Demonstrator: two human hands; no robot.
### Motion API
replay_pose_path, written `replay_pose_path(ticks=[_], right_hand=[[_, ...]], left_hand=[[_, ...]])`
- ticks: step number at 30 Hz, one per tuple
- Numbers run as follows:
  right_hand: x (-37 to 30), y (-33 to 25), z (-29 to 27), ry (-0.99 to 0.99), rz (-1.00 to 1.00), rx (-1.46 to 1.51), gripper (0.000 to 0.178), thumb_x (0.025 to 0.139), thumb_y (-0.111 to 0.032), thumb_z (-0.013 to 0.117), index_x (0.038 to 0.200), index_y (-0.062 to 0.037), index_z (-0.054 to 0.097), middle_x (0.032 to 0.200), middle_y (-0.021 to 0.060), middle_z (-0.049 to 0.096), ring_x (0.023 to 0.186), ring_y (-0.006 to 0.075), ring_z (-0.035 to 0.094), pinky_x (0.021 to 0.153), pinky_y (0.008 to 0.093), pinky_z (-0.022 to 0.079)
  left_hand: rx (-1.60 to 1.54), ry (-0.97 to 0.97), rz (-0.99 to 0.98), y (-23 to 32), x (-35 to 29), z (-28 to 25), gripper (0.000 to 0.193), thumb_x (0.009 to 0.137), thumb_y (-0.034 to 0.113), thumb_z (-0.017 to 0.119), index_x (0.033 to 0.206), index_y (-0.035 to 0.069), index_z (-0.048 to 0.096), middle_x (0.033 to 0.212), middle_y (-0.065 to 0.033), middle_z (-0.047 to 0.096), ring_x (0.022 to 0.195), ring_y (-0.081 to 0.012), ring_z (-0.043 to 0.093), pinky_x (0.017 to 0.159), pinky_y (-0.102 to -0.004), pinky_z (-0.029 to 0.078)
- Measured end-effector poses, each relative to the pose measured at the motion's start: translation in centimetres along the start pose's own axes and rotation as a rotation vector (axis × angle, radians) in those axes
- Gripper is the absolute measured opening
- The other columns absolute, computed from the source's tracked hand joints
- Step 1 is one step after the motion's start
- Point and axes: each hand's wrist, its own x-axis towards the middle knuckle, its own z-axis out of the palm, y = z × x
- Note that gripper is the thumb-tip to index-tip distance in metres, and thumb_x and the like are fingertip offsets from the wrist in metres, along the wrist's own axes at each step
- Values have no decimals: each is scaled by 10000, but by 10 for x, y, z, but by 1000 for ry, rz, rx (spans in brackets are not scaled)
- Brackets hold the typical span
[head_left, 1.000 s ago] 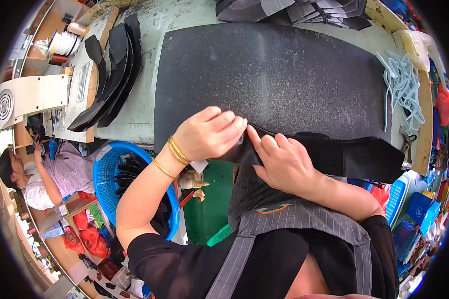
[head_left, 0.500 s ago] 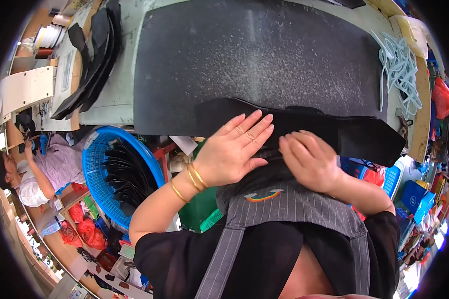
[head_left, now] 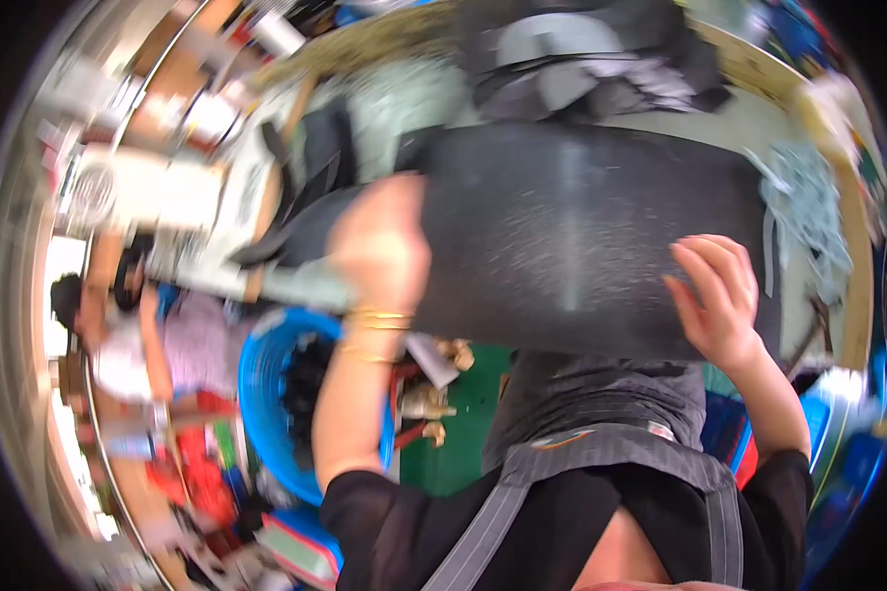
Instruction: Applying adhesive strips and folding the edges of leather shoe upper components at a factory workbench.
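Note:
A large black textured mat (head_left: 581, 227) lies across the worktable in front of me. My left hand (head_left: 379, 246), with gold bangles on the wrist, is at the mat's left edge; it is motion-blurred and its fingers cannot be made out. My right hand (head_left: 719, 295) rests on the mat's near right corner with its fingers spread apart. A grey striped apron (head_left: 601, 433) covers my lap below the mat's near edge.
A blue basket (head_left: 266, 394) holding dark pieces stands low on the left, with another person (head_left: 118, 335) seated beyond it. Black curved pieces (head_left: 306, 187) are stacked left of the mat. Grey and dark pieces (head_left: 581, 49) pile at the back. A pale cord (head_left: 808, 217) lies right.
Both hands have left the dark piece at my lap and moved apart to the mat's left and right sides. The view has swung and blurred.

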Motion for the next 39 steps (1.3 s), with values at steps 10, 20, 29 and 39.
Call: replay_pose_path(ticks=[10,20,29,39], right_hand=[[-76,86,-40,-229,812,-528,259,895,-245,705,867,-22,576,886,161,637,875,363,632,731,462,521],[-59,82,-72,-448,1173,1400,198,925,-18,659,1117,-6,610,858,46,692,761,62,620,619,206,456],[-68,92,-41,-17,1348,1704,651,755,-47,585,1374,136,492,688,85,600,529,134,549,481,248,402],[-11,106,-102,179,841,1740,639,874,-39,474,1478,129,352,635,54,521,501,96,441,462,222,337]], left_hand=[[-105,-232,-25,-29,50,74,319,962,175,663,1242,22,663,1239,-175,673,1152,-350,626,1009,-428,485],[-504,-217,221,38,170,182,694,860,254,790,1437,24,480,1518,-230,438,1377,-411,448,1120,-457,396],[-289,237,92,18,167,141,326,1021,125,599,1315,-11,563,1231,-173,655,1071,-271,678,920,-362,528],[-570,-477,259,173,-36,11,262,808,109,694,1060,83,757,973,-73,670,953,-249,648,915,-417,520]])
